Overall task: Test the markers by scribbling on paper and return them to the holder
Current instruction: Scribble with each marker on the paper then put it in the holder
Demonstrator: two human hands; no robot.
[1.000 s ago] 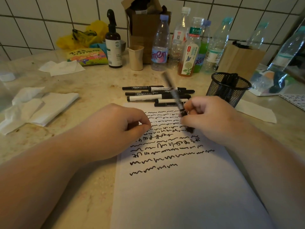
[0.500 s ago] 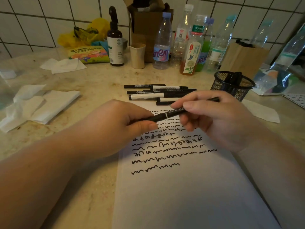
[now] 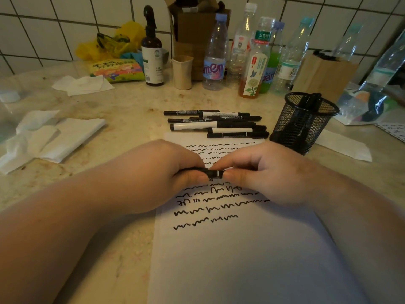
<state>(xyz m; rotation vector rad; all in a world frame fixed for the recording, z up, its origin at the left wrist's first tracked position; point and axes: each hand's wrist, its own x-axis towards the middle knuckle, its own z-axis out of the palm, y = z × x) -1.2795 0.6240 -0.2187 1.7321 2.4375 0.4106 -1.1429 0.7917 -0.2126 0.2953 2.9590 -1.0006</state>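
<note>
Both hands, left hand and right hand, gripped one marker, likely capping it; next, dropping it into holder beyond right hand.

Dim, warm, yellowish overall. Brightest on the white paper at lower centre, soft shadow along its left edge beneath the forearm. Faint sheen on the counter at upper left. Strongly bowed toward the edges (wide-angle lens), tile lines curving along the top. Soft and smeary at the far corners, sharpest mid-frame.
</note>
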